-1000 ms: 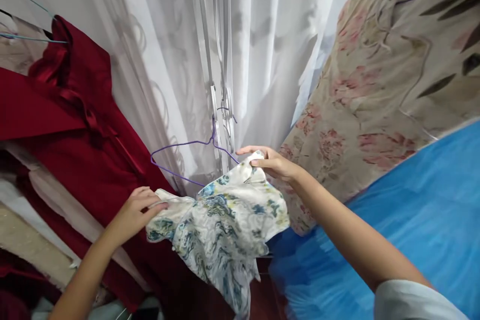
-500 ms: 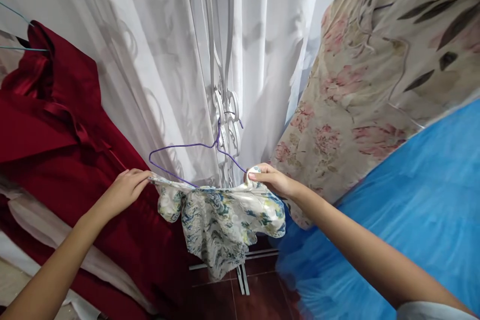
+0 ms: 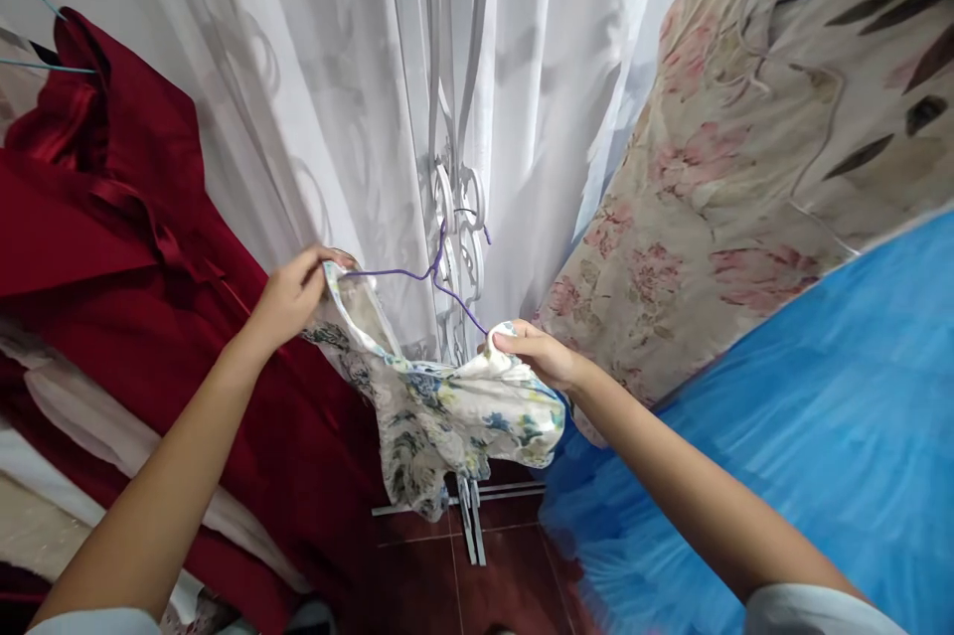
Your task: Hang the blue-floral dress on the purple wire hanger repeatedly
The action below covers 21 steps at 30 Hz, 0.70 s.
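Garment [image 3: 439, 406], floral, spread out just under the purple hanger [image 3: 433, 272] — left hand [image 3: 289, 302] pinching one shoulder, right hand [image 3: 543, 357] pinching the other. Best handled gently: hold the neckline open, ease it along each wire arm, level both sides — no tugging.

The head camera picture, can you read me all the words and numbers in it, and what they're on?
There are none: no readable word, label, brand, number or sign shows on the blue-flowered garment, purple hanger, red dress, pink-flowered cloth or blue skirt.
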### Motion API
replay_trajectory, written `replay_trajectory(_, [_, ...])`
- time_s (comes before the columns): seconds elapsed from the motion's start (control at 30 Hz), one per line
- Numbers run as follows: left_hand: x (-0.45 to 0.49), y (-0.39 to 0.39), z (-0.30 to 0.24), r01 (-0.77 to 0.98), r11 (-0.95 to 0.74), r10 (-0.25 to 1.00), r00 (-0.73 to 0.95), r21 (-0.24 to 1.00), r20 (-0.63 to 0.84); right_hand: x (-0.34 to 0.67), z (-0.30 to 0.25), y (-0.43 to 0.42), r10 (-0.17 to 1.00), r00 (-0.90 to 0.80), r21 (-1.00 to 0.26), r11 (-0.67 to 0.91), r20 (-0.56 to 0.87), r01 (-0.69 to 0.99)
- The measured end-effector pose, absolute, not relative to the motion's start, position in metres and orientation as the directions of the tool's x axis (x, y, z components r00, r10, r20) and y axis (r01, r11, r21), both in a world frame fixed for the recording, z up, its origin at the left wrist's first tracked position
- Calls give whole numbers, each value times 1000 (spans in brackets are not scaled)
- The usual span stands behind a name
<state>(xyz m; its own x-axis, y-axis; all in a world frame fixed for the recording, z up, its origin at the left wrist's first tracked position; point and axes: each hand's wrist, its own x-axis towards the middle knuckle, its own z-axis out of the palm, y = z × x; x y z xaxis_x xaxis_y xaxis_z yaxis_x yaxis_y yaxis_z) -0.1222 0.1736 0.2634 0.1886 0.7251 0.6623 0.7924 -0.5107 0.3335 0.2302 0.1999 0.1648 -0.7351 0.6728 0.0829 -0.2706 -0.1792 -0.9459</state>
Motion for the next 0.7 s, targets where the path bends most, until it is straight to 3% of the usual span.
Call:
replay_trajectory(0.07, [-102,171,259,753,-557,749,272,351,605,236,165,204,760,-648,-952,-161,48,-259])
replay_trajectory(0.17, [-82,165,242,742,-544,746,213,392,631,248,170,215,855,-518,-965,-102,39,-242])
replay_trajectory(0.27, [-70,157,219,777,-482,739,112,405,664,270,174,220,859,-510,-962,-98,47,-254])
replay_trajectory(0.4, [-55,139,200,871,-365,730,48,329,682,317,167,207,856,-517,-975,-123,-11,-184])
replay_trajectory(0.5, [-44,126,202,906,-298,734,16,301,679,340,168,193,900,-431,-991,2,61,-136])
replay_trajectory(0.6, [-36,124,209,940,-186,745,-56,287,665,336,191,179,929,-324,-971,116,181,-208])
replay_trajectory(0.7, [-33,133,207,924,-182,737,-99,337,669,313,220,156,885,-382,-957,198,267,-212])
